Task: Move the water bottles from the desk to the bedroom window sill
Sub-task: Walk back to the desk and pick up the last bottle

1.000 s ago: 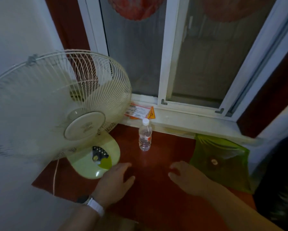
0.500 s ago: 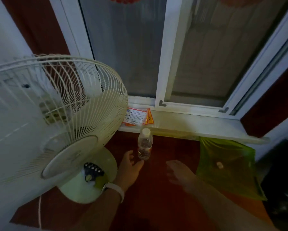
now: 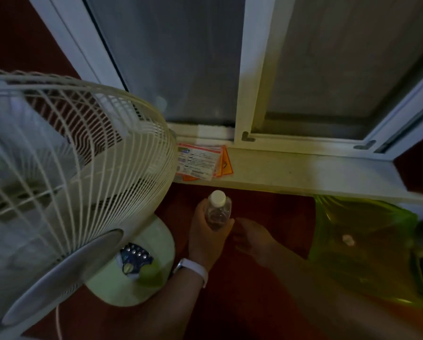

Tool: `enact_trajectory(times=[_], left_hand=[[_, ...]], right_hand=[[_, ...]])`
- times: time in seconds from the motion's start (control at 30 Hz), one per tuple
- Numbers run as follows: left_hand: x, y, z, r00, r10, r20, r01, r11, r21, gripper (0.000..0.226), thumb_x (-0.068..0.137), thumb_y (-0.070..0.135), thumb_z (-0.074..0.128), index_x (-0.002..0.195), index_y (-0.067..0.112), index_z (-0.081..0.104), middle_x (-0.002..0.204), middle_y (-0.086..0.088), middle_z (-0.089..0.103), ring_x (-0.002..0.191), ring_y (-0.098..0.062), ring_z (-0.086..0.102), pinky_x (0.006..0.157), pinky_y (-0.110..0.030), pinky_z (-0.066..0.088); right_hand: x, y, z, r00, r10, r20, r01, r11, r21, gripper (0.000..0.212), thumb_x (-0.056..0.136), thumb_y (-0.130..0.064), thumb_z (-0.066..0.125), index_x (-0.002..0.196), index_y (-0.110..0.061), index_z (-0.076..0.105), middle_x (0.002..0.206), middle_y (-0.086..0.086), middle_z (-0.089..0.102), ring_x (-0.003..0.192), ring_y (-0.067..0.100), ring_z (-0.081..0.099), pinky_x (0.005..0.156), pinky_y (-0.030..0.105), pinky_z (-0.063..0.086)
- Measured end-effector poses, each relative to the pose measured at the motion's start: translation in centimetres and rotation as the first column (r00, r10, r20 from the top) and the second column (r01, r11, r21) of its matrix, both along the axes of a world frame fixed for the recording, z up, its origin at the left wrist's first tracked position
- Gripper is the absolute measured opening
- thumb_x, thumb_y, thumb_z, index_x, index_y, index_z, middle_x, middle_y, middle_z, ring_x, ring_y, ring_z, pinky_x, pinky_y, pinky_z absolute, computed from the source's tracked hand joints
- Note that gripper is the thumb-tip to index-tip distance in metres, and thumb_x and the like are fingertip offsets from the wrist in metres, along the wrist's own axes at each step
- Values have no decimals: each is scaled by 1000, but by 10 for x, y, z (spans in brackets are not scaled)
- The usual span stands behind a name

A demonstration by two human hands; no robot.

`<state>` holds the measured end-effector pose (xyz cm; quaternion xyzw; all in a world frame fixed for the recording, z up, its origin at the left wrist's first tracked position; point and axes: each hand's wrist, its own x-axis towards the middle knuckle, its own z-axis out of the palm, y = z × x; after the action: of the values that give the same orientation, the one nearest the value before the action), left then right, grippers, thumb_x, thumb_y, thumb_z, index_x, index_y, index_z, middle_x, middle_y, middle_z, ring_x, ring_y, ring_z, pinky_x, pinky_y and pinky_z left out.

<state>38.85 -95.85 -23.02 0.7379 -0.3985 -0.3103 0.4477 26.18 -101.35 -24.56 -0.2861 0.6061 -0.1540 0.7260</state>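
Observation:
A small clear water bottle [image 3: 217,209] with a white cap stands upright over the dark red desk [image 3: 266,217], just below the white window sill [image 3: 303,170]. My left hand [image 3: 206,235], with a white band on the wrist, is wrapped around the bottle's lower half. My right hand [image 3: 250,238] hovers just right of the bottle with its fingers loosely curled and nothing in it; I cannot tell whether it touches the bottle.
A large white fan [image 3: 65,173] on a pale green base [image 3: 132,278] fills the left. An orange-and-white leaflet [image 3: 200,163] lies on the sill's left end. A green plastic bag [image 3: 367,249] lies on the desk at the right. The window frame [image 3: 247,94] rises behind.
My left hand reached forward and closed around the bottle. My right hand came closer to it, and my view moved closer to the sill.

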Motion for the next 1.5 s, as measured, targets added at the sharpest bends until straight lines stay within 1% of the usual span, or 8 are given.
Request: enact_trajectory(times=[0.13, 0.3, 0.53, 0.73, 0.93, 1.03, 1.37, 1.5], left_hand=[[3, -2, 5, 999, 16, 42, -18, 999, 47, 64, 73, 29, 84, 129, 24, 55, 119, 11, 64, 106, -2, 60, 80, -4, 41], [10, 0, 12, 1000, -23, 4, 22, 996, 90, 55, 73, 27, 83, 122, 33, 58, 103, 24, 63, 91, 24, 54, 72, 4, 38], [10, 19, 33, 995, -91, -32, 91, 996, 8, 52, 74, 31, 83, 120, 41, 58, 107, 27, 66, 100, 16, 59, 78, -4, 46], [1, 38, 62, 980, -184, -80, 175, 979, -107, 57, 73, 38, 84, 124, 41, 59, 114, 23, 68, 105, 6, 63, 90, -33, 57], [-12, 53, 86, 940, -331, -85, 312, 932, -185, 71, 72, 35, 86, 135, 41, 51, 125, 16, 66, 113, 0, 62, 92, -36, 57], [-28, 61, 92, 922, -371, -108, 341, 914, -221, 73, 67, 39, 87, 130, 40, 52, 124, 11, 68, 112, -7, 65, 92, -43, 56], [-84, 89, 124, 872, -482, -88, 439, 849, -294, 69, 64, 58, 83, 125, 46, 53, 122, 7, 69, 113, -11, 65, 95, -47, 54], [-122, 107, 138, 833, -548, -75, 502, 806, -313, 68, 66, 41, 87, 124, 48, 53, 120, 12, 70, 112, -6, 66, 97, -40, 54]], right_hand=[[6, -4, -8, 1000, 20, 16, -21, 999, 29, 29, 95, -36, 55, 115, -18, 64, 118, 7, 65, 103, 22, 59, 96, 43, 48], [9, -4, -4, 999, -31, 25, 30, 998, 50, 20, 94, -35, 57, 101, -20, 66, 104, 4, 65, 97, 21, 56, 98, 43, 47], [2, 5, 8, 997, -40, 61, 40, 999, 10, 25, 96, -38, 52, 105, -20, 68, 96, 0, 69, 88, 15, 60, 87, 39, 46], [-19, 30, 27, 988, -47, 147, 50, 999, -11, 38, 94, -47, 52, 115, -20, 68, 115, 6, 71, 109, 26, 63, 83, 39, 44], [-48, 65, 55, 964, -114, 241, 135, 988, -74, 35, 96, -45, 51, 113, -20, 71, 117, 6, 73, 114, 26, 64, 107, 48, 44], [-60, 83, 63, 948, -142, 286, 176, 980, -97, 36, 97, -42, 50, 116, -17, 69, 114, 6, 75, 105, 23, 69, 99, 46, 53], [-115, 136, 102, 932, -173, 319, 245, 949, -199, 41, 95, -51, 50, 117, -24, 71, 118, 8, 73, 113, 30, 67, 108, 53, 44], [-151, 164, 114, 918, -227, 325, 307, 926, -220, 47, 91, -54, 53, 123, -22, 66, 118, 10, 73, 113, 33, 67, 108, 54, 44]])
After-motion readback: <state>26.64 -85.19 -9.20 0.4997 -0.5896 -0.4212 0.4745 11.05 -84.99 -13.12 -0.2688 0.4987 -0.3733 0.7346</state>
